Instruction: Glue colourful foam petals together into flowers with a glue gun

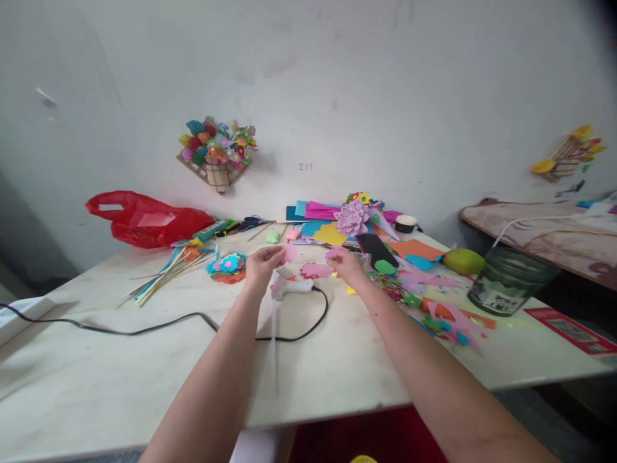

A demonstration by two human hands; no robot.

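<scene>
My left hand (265,262) pinches a pale pink foam cutout (290,253) between thumb and fingers. To its right, my right hand (345,263) is closed on a small bright pink piece (331,254), partly covered by the fingertips. Between and below the hands lies a pink scalloped foam flower shape (315,270) with a darker edge. Just under my left hand rests a white glue gun (295,286), a long clear glue stick (274,347) reaching from it toward me. Left of that hand sit stacked blue and orange foam flowers (226,265).
A black cord (159,326) crosses the table from the left to the glue gun. A red plastic bag (149,222) lies at the back left. Foam scraps (448,315), a yellow-green fruit (463,261) and a dark glass jar (506,283) are at right. Foam sheets lie by the wall.
</scene>
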